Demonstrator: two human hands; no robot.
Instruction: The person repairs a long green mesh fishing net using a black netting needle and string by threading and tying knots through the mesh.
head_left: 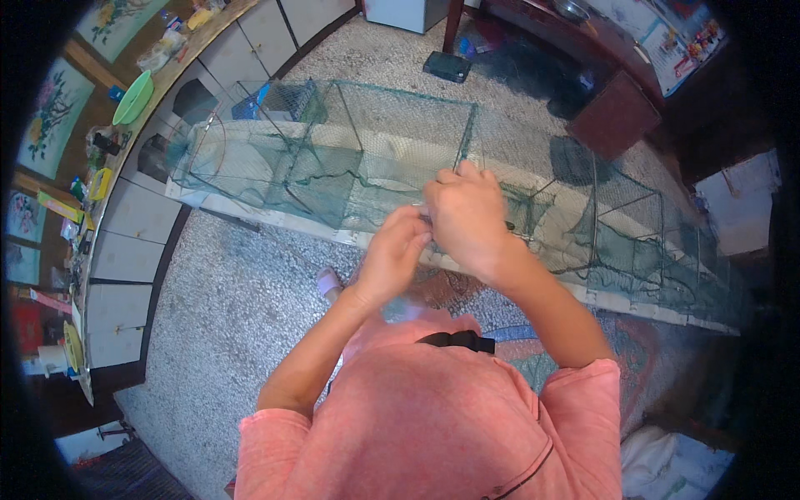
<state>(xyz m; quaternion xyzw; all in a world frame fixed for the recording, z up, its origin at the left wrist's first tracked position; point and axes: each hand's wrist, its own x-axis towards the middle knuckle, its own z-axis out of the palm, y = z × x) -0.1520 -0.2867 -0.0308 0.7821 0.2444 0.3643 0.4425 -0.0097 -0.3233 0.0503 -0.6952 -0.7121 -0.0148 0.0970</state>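
A long green mesh fishing trap [408,125] with thin rectangular frames stretches across the view in front of me. My left hand [395,252] and my right hand [468,215] meet over its near side, fingers pinched together. Between the fingertips is a small thing, mostly hidden, that I cannot make out. The right hand is slightly higher and farther out, its fingers curled. A short dark piece shows just beside the right wrist. Slack netting with a dark cord lies to the right of my hands.
Beneath the trap runs a long pale support [325,232]. A curved counter with cabinets [129,254] stands at left, bearing a green basin [133,97] and small items. A black box [447,67] lies on the speckled floor beyond; a dark red panel [614,117] stands at far right.
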